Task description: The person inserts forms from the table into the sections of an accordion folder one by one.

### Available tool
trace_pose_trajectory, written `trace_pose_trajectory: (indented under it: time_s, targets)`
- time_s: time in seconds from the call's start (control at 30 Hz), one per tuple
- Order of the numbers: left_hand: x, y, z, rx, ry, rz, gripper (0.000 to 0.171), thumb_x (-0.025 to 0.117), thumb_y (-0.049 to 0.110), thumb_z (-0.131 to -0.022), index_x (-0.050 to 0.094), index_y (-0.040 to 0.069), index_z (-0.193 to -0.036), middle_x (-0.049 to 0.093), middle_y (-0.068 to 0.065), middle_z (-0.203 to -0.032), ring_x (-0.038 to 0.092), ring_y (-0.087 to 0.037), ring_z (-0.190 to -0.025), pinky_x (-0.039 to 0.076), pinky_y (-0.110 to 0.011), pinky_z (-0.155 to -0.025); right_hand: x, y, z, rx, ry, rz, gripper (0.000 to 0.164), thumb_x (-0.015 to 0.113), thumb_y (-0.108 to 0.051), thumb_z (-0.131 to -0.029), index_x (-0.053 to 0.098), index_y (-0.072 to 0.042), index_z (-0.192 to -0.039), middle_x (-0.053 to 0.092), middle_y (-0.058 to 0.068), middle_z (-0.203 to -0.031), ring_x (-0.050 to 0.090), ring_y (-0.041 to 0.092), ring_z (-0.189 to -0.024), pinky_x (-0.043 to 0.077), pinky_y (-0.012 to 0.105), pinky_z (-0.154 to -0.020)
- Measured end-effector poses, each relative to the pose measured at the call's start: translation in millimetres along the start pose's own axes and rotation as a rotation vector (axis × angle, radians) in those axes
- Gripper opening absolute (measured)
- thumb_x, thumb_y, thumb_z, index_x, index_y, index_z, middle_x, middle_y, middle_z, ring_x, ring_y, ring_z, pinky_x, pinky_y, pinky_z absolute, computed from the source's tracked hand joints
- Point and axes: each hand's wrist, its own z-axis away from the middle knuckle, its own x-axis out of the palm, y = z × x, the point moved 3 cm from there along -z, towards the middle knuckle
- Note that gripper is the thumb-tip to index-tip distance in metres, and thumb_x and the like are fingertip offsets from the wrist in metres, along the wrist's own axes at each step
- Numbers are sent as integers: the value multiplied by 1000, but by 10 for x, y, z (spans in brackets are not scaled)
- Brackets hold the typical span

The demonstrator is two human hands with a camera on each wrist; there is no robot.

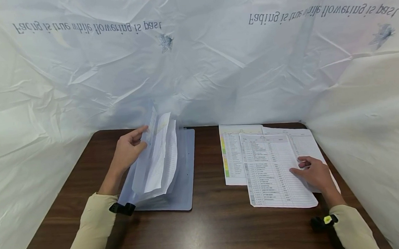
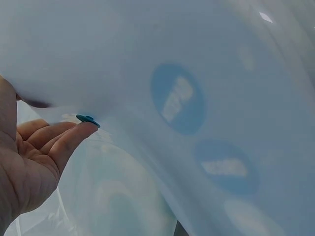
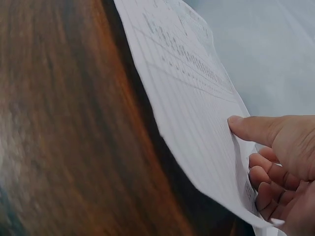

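A translucent blue plastic folder lies at the left of the table, its upper cover raised, with printed sheets standing tilted inside. My left hand pinches the edge of that raised cover. In the left wrist view, a teal snap button shows at the fingertips, and the thumb tip is partly hidden by the plastic. To the right, my right hand pinches the right edge of a printed table sheet. Its thumb presses on the paper while the other fingers are curled at the sheet's edge, partly beneath.
Under the held sheet, a page with a coloured strip and another printed page lie partly covered. Brown wooden tabletop separates folder and papers. White lettered sheeting hangs behind the table and at both sides.
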Motion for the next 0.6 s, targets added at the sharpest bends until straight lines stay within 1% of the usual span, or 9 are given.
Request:
trace_pose_trajectory:
  time_s: [0.1,0.2,0.27,0.4,0.47,0.6]
  targets:
    - [5,-2,-3,1,4,-7,55,58,3,-90,61,11,-144,60,-15,-142,64,-25,-112,46,-18,-76,7,2,2,23,-6,-6,68,82,-27,-84,56,9,-136,66,28,-115,60,41,-101,48,49,-80]
    - [11,-10,-7,0,7,-6,55,58,3,-90,61,11,-144,61,-14,-141,63,-22,-103,46,-21,-73,14,-4,3,28,-2,-8,67,81,-26,-85,55,9,-136,65,29,-119,61,42,-104,50,52,-83]
    - [13,-15,-8,3,10,-7,55,58,3,-89,61,11,-143,61,-14,-141,62,-21,-94,45,-22,-70,11,-16,6,21,5,-8,66,81,-25,-85,56,10,-135,65,30,-120,61,43,-104,50,53,-83]
    - [15,-19,-9,4,15,-2,55,59,2,-89,62,11,-143,62,-15,-140,58,-22,-83,44,-24,-67,-1,-38,14,7,13,-6,65,81,-23,-85,56,11,-134,65,30,-119,62,42,-101,50,52,-82]
    - [15,-23,-9,1,16,-1,55,59,2,-89,61,11,-143,62,-15,-140,59,-20,-85,45,-23,-67,-5,-45,16,5,14,-7,64,80,-23,-85,56,11,-134,65,30,-119,62,42,-102,50,53,-83]
    - [14,-21,-11,3,17,8,55,59,2,-89,61,10,-143,62,-16,-139,59,-19,-84,45,-23,-66,4,-29,9,30,5,-24,63,80,-22,-86,56,10,-135,64,31,-121,61,43,-104,50,55,-86]
